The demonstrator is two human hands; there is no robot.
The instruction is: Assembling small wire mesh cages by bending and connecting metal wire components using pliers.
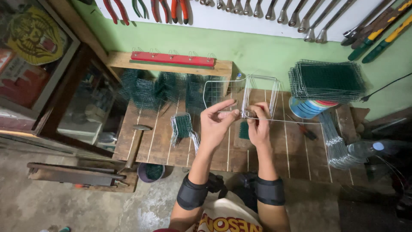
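Observation:
Both my hands are raised over a wooden slatted workbench (296,148). My left hand (216,121) pinches the lower edge of a bent silver wire frame (257,92) with thumb and fingers. Just to its right, my right hand (259,122) grips the same frame, fingers curled around the wire where a long straight rod (300,122) sticks out to the right. The frame stands upright between my hands and the wall. Black bands wrap both my forearms.
Green wire mesh pieces (150,90) stand at the bench's back left; a flat mesh stack (327,80) sits on a blue tub (300,109) at the right. A hammer (134,144), folded mesh (183,127), wire bundle (337,144) and plastic bottle (371,149) lie around. Tools hang on the wall.

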